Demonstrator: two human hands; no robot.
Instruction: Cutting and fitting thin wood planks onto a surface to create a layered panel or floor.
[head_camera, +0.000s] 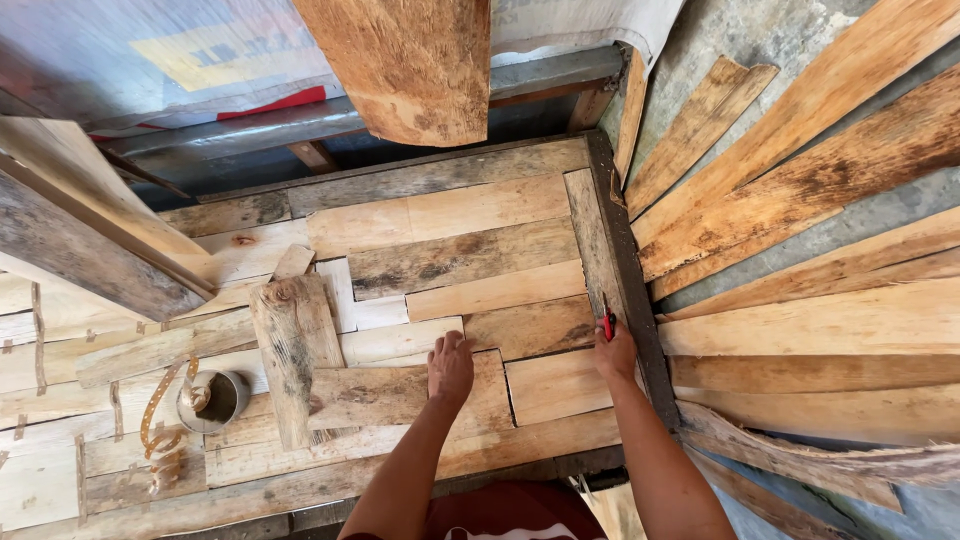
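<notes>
A flat panel of patched wooden boards (470, 255) lies below me inside a dark wooden frame (628, 270). My left hand (450, 367) presses palm-down on a short brown board (400, 392) near the panel's front. My right hand (615, 350) rests at the panel's right edge against the frame and grips a small red tool (607, 322), which looks like a pencil or marker with its tip on the wood.
A loose thick plank (292, 355) lies on the panel's left. A small metal tin (213, 398) and a coiled strip (160, 430) sit at lower left. Long rough planks (800, 190) fan out on the right. A wide board (410, 65) hangs over the top.
</notes>
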